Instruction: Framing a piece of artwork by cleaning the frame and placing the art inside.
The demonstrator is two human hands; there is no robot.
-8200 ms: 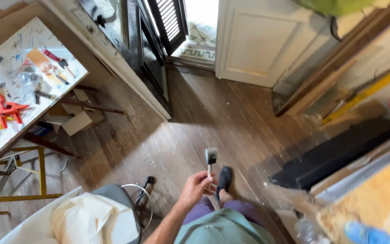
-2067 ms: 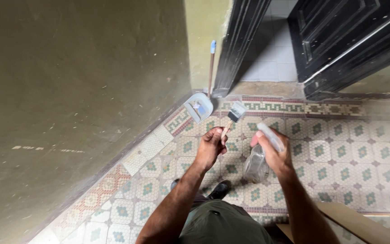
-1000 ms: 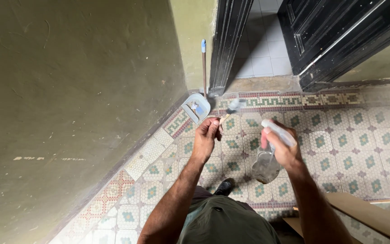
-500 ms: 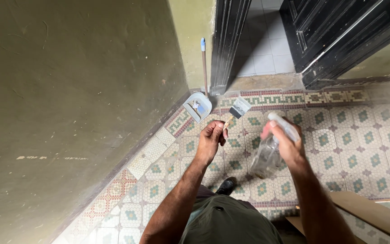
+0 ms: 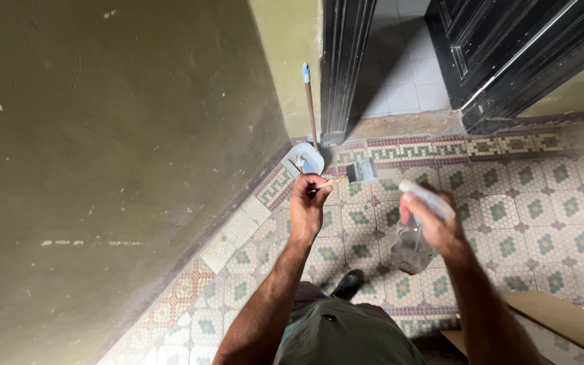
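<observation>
Paintbrush [image 5: 354, 174], small, with a pale wooden handle and dark bristles, pinched at the handle end in the left hand [image 5: 307, 206]; bristle head pointing up and to the right, just beyond the fingers [image 5: 310, 186], above the tiled floor [image 5: 549, 203]. Left fingers curled tight round the handle. Clear plastic spray bottle [image 5: 414, 233] gripped in the right hand [image 5: 434, 226], white nozzle poking out above the knuckles, see-through body hanging below the palm. Right fingers wrapped round the bottle neck. Brush and bottle near each other, not touching, brush head up and to the left of the nozzle. Just past the left fingers, a pale blue dustpan [image 5: 303, 160] leaning at the foot of the wall, long wooden handle [image 5: 310, 108] with a blue tip rising from it. Olive green wall [image 5: 116, 155] to the left of the left hand. Black door frame [image 5: 346, 61] beyond the brush, open black door [image 5: 508, 54] further right. Dark shoe [image 5: 346, 284] on the tiles below both hands. Plank of pale wood [image 5: 562, 324] below the right forearm.
</observation>
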